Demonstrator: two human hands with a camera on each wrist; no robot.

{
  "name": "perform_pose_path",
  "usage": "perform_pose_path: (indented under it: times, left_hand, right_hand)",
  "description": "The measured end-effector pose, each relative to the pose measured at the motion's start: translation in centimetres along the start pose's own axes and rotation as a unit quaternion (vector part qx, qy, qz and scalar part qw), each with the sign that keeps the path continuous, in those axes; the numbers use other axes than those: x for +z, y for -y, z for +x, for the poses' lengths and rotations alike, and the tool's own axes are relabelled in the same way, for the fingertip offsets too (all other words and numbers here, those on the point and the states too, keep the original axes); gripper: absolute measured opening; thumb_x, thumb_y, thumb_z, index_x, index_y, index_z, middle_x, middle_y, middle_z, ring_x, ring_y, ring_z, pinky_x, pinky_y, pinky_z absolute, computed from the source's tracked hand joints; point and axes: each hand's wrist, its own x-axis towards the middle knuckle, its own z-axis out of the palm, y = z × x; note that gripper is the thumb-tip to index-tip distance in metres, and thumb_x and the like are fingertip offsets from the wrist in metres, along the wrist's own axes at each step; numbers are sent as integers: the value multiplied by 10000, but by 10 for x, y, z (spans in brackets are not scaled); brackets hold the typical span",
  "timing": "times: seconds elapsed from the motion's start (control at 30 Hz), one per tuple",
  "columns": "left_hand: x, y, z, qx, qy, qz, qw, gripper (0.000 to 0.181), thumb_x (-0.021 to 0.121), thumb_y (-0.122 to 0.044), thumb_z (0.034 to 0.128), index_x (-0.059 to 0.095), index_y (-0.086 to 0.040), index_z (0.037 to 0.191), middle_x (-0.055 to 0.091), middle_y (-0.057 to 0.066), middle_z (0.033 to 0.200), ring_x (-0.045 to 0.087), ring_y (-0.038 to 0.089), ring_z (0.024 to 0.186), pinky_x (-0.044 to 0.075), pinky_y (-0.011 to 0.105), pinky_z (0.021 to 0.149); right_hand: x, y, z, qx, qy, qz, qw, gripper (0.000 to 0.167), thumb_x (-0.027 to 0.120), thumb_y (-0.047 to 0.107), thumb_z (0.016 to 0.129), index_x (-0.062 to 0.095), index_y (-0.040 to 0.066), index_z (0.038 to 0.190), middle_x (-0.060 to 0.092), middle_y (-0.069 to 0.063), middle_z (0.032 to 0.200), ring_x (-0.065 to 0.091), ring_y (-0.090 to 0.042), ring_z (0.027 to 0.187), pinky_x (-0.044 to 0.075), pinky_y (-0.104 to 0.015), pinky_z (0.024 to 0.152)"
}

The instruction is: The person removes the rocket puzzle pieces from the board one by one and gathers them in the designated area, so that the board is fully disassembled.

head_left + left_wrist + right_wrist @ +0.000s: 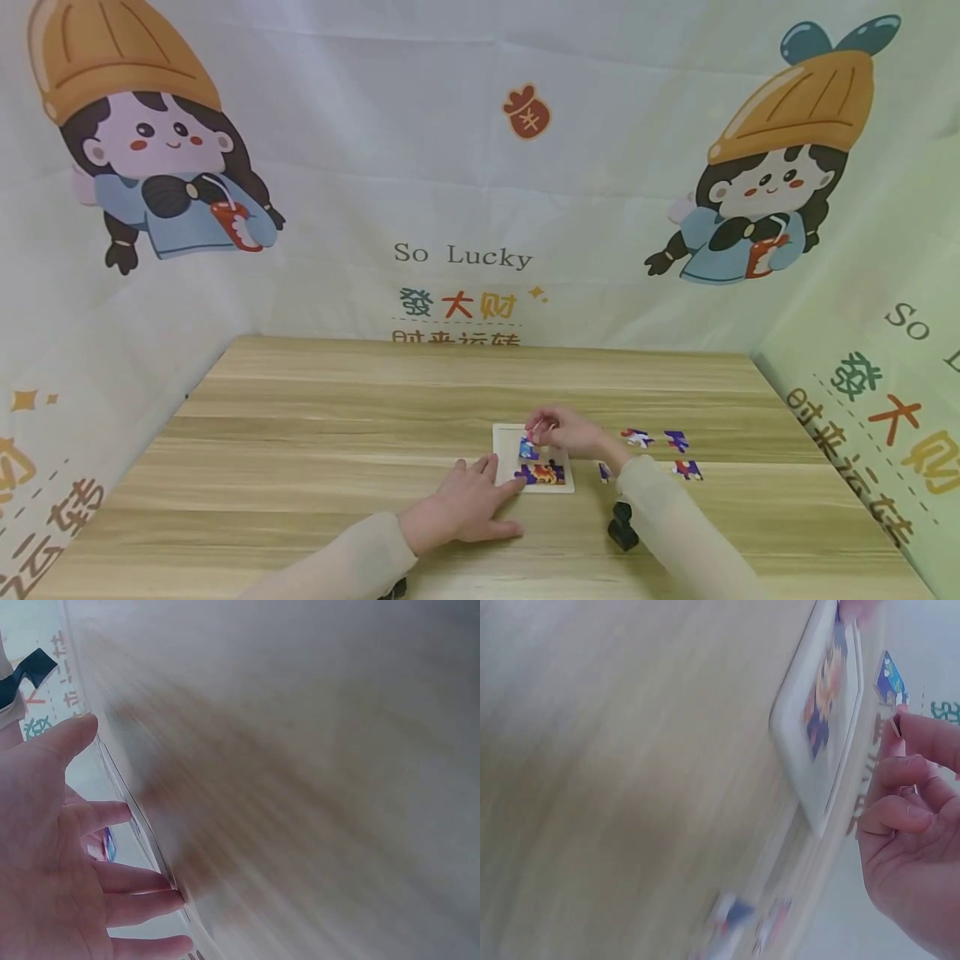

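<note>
A white puzzle tray (497,442) lies on the table with joined puzzle pieces (546,474) along its near side. In the right wrist view the tray (786,712) shows the same orange and purple picture. My right hand (566,433) pinches a blue puzzle piece (528,448) between thumb and fingertips, above the tray; the right wrist view shows this piece (889,678) raised clear of it. Spread over the tray's left edge, my left hand (468,502) has straight fingers, one touching near the joined pieces. Its palm side (52,855) fills the left wrist view's edge.
Right of the tray lie several loose puzzle pieces, among them a white-and-purple piece (637,437), a purple piece (677,441) and a red-and-purple piece (687,470). The wooden table (337,400) meets a printed cloth backdrop (337,167) behind and at both sides.
</note>
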Motion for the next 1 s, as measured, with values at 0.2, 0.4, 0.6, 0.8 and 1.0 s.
perform_pose_path:
  times: [0.2,0.4,0.6,0.8,1.0]
  left_hand:
    - [-1,-1,-1,-31,56,-95,9999,667,407,-643,796,395,-258,1339,381,228,1300,372,335,1180,341,506,894]
    - [-2,-1,-1,9,12,-143,9999,659,420,-629,801,399,-247,1338,380,236,1297,368,341,1181,335,510,898]
    - [-1,-1,-1,30,-30,-113,9999,658,418,-630,801,400,-248,1337,382,236,1295,373,342,1177,339,509,895]
    - [-1,0,-1,31,-18,-77,10000,662,412,-634,801,393,-251,1340,378,230,1301,371,338,1180,339,507,896]
    - [0,-1,-1,8,20,-131,9999,660,412,-633,801,387,-258,1344,366,229,1309,359,335,1189,327,506,907]
  right_hand:
    - [-15,-9,-15,-208,123,-146,9996,166,528,-35,810,547,-77,970,559,-90,813,513,-182,741,455,-336,651]
    - [-27,-16,-33,-123,322,-264,9991,177,520,-37,806,542,-65,979,540,-85,815,488,-177,729,445,-302,626]
    - [-37,-23,-49,-179,446,-255,9985,189,522,-22,821,538,-72,1002,546,-69,832,489,-172,737,438,-295,621]
    - [-47,-29,-65,-30,567,-6,9984,176,534,-3,820,525,-63,986,542,-70,829,483,-162,722,425,-270,587]
    - [-55,-35,-82,61,724,-80,9973,184,541,-37,773,550,-34,957,550,-76,810,491,-177,716,428,-282,584]
